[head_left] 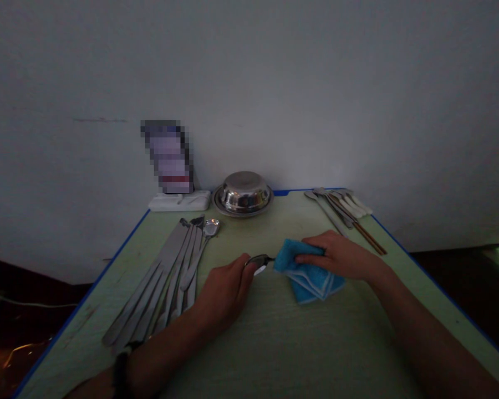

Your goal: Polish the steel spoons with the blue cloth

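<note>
Your left hand grips spoon at table centre — right hand pinches blue cloth around handle. Wiping looks midway — cutlery row left edge, second bunch far right corner.

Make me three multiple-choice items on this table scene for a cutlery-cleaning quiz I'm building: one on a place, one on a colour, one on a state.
1. Where does the metal bowl stand?
A. at the table's far edge by the wall
B. at the near edge
C. on the floor

2. What colour is the cloth?
A. red
B. blue
C. white

3. How does the left hand stand to the spoon?
A. apart from it
B. gripping it
C. lying flat on it

Answers:
1. A, it sits upside down close to the wall.
2. B, the folded cloth under the right hand is blue.
3. B, its fingers close around the spoon.
</note>
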{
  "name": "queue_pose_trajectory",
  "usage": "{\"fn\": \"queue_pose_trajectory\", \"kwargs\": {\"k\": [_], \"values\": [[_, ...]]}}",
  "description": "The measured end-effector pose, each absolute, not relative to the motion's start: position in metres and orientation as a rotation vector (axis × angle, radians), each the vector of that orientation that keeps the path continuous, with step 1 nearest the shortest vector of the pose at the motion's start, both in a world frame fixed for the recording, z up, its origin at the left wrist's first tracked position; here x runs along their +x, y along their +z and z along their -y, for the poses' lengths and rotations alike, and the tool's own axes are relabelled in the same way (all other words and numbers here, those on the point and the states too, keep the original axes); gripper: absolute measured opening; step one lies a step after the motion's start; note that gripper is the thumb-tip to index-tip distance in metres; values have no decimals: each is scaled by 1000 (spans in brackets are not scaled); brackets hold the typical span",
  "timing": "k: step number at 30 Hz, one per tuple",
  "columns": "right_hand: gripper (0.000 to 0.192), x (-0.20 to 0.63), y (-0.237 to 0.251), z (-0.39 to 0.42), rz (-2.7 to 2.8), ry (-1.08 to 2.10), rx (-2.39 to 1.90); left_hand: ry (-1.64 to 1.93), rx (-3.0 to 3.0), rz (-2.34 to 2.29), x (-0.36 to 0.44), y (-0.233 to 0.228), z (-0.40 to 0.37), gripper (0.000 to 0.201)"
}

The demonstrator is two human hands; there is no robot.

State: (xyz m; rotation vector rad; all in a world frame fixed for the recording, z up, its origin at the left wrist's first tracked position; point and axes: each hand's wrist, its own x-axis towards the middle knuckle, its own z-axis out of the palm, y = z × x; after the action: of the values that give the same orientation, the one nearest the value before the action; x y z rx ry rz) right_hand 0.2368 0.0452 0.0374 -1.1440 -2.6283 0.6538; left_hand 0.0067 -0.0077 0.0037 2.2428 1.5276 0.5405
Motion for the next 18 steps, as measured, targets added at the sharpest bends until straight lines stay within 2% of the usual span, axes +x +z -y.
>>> {"fn": "queue_pose_trajectory", "kwargs": {"k": [3, 5, 10, 13, 18], "values": [[37, 215, 32, -33, 2682, 481, -1122, 461, 2302, -1473, 9, 4, 9, 27], [36, 213, 32, -32, 2722, 507, -1092, 458, 2311, -1463, 10, 3, 10, 27], [34, 247, 41, -50, 2643, 851, -1118, 655, 2301, -1481, 6, 3, 8, 34], [33, 252, 41, -52, 2584, 939, -1131, 701, 2304, -1479, 5, 2, 8, 36], [32, 224, 32, -39, 2642, 719, -1028, 588, 2359, -1446, 8, -2, 10, 31]]}}
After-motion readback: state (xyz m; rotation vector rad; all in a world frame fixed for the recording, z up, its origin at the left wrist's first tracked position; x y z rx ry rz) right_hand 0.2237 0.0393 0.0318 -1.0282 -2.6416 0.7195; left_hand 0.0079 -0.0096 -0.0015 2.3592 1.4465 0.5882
